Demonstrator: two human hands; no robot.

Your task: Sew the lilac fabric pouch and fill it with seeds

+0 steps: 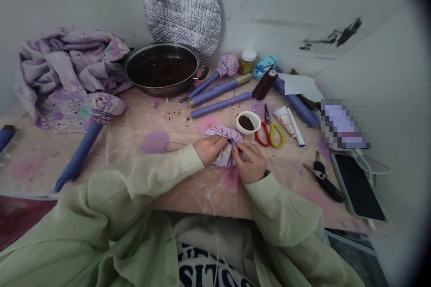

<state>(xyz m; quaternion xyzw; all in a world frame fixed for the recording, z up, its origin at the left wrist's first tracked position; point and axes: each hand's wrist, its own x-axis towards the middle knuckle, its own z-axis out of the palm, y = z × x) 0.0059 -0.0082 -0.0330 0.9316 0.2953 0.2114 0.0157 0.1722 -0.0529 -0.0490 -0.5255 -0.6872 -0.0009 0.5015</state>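
Observation:
Between my two hands lies a gathered round pouch of purple floral cloth (225,159), puckered around a small dark opening at its centre. My left hand (209,148) pinches the pouch's gathered edge from the left. From the right, my right hand (252,162) has its thumb and fingers closed on the same gathered edge. Whether a needle or thread is in the fingers is too small to tell. Just beyond the pouch stands a white bowl (257,118) holding dark granules. Scissors (271,132) with red and yellow handles lie right of the bowl.
A dark pan (161,85) stands at the back, near crumpled purple cloth (63,71). Blue-wrapped sticks (220,104), a dark thread spool (264,86) and a lidded jar (247,62) are behind the bowl. Keys (325,178) and a phone (358,188) lie at right.

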